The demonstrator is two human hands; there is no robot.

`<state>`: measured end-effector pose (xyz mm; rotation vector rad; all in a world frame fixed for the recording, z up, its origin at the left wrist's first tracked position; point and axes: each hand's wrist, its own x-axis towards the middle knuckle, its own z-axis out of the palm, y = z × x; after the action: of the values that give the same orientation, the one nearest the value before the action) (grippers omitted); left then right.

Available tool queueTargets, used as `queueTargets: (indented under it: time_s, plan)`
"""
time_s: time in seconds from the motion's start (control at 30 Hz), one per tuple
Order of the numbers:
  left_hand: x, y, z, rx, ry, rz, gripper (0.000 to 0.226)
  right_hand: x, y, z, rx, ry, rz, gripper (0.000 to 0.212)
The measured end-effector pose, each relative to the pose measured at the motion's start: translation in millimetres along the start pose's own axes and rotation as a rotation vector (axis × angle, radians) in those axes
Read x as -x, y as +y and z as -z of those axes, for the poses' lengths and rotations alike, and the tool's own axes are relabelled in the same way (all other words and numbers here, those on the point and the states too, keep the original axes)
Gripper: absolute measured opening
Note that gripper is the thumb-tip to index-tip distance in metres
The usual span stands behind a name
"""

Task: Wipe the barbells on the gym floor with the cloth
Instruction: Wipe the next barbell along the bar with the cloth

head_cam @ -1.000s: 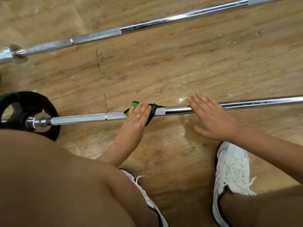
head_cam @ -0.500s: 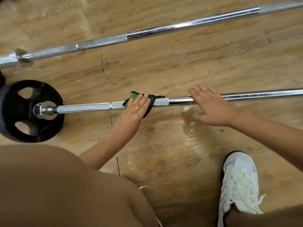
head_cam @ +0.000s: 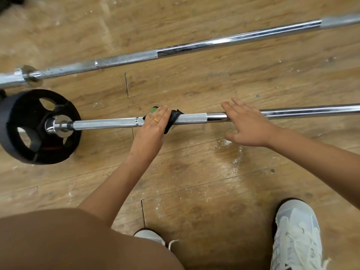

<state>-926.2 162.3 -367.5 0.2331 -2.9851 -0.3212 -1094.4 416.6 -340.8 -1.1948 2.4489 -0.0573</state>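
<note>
On near barbell (head_cam: 107, 123), cloth (head_cam: 174, 118) pressed beneath left grip (head_cam: 153, 127), fingers straight, right grip (head_cam: 247, 125) flat on bar

1. Near barbell (head_cam: 105, 124): the knurled stretch left of the left hand (head_cam: 153, 126) is bare, and the weight plate (head_cam: 16, 114) blocks its end.
2. Left hand and cloth (head_cam: 175, 118) cover the bar. A short bare stretch separates them from the right hand (head_cam: 250, 126).
3. Floor (head_cam: 194, 82) between near barbell and far barbell (head_cam: 194, 46): open strip.
4. Bar right of right hand: bare.
</note>
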Motion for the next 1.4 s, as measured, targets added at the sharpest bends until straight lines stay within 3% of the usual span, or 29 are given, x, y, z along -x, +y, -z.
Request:
queueTargets:
  time_s: [0.27, 0.53, 0.6, 0.77, 0.93, 1.2, 1.33, 1.4]
  plan:
    - [-15, -6, 3, 0.04, -0.048, -0.046, 0.073, -12, 6, 0, 0.011, 0.019, -0.002, 0.104]
    - [2, -25, -6, 0.106, 0.186, 0.27, 0.056, -22, 1, -5, 0.098, 0.012, 0.014, 0.104]
    - [3, -15, -10, 0.09, 0.207, 0.242, 0.06, -28, -12, -5, 0.102, 0.015, 0.068, 0.102]
    - [3, -12, -5, 0.016, 0.064, -0.003, 0.077, -37, -27, -10, 0.086, 0.073, 0.14, 0.099]
    - [10, -27, 3, 0.084, 0.184, 0.271, 0.052, -35, -24, -14, 0.077, 0.122, 0.146, 0.098]
    - [10, -6, 3, 0.073, 0.065, 0.11, 0.07, -32, -25, -16, 0.073, 0.105, 0.161, 0.099]
    - [8, -18, 9, 0.124, 0.158, 0.274, 0.037, -31, -23, -24, 0.069, 0.138, 0.153, 0.099]
    - [8, -11, 9, 0.144, 0.179, 0.293, 0.036, -31, -24, -25, 0.072, 0.141, 0.157, 0.1]
